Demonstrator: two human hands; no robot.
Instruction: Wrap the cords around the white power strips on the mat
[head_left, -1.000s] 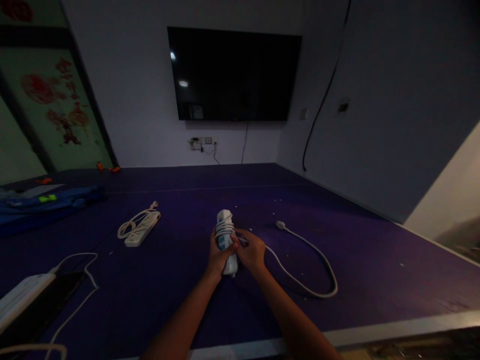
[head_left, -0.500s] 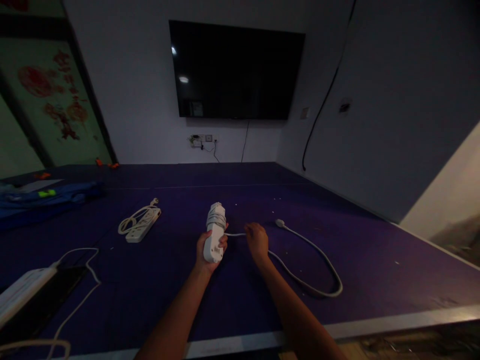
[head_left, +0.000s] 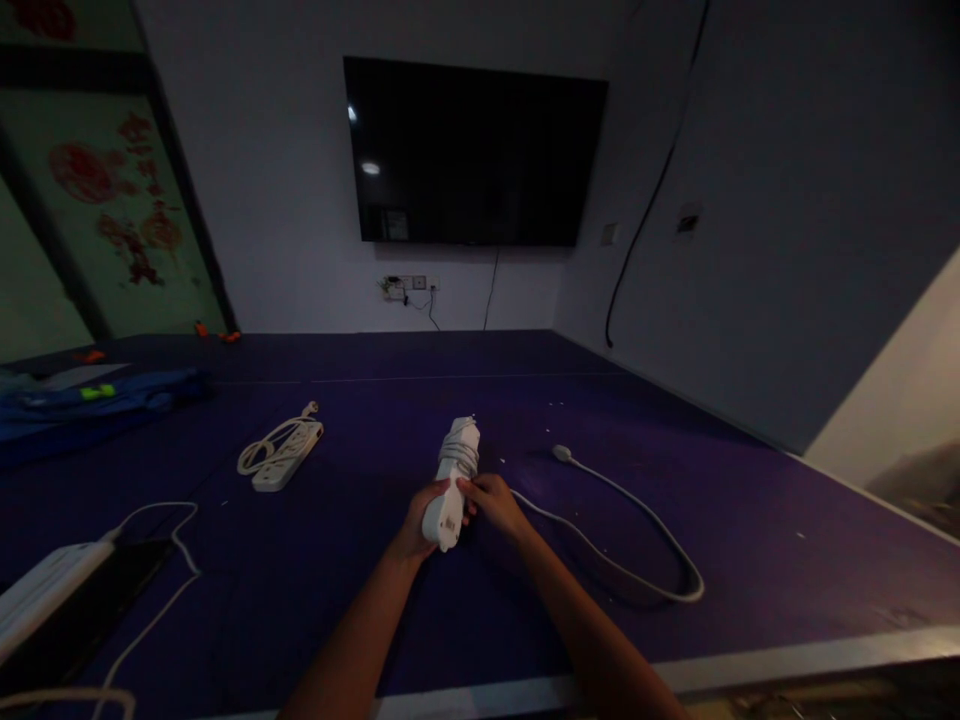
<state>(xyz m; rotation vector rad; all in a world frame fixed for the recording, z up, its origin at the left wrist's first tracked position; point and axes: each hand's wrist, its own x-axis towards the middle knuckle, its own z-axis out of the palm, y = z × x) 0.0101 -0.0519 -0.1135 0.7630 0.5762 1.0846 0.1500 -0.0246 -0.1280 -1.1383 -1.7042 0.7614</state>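
A white power strip [head_left: 448, 512] is gripped in my left hand [head_left: 417, 522], tilted and held above the purple tabletop. Several turns of its cord [head_left: 459, 452] wrap around the far half of the strip. My right hand [head_left: 493, 502] is closed at the strip's right side, its thumb pressing on the body near the wraps; the fingertips are partly hidden, so I cannot make out whether they pinch the cord. From beside that hand the loose cord [head_left: 637, 578] runs right in a wide loop and ends in a plug [head_left: 562, 454] on the table.
Left of centre lies another white power strip [head_left: 279, 472] with its cord coiled on it. A third strip [head_left: 45, 580] rests by a dark flat object [head_left: 94, 600] at the near left. Blue cloth [head_left: 142, 395] lies farther back. A television [head_left: 476, 150] hangs on the wall.
The power strip has moved slightly right and nearer in my left hand. My right hand has come left from out along the cord to the strip's side.
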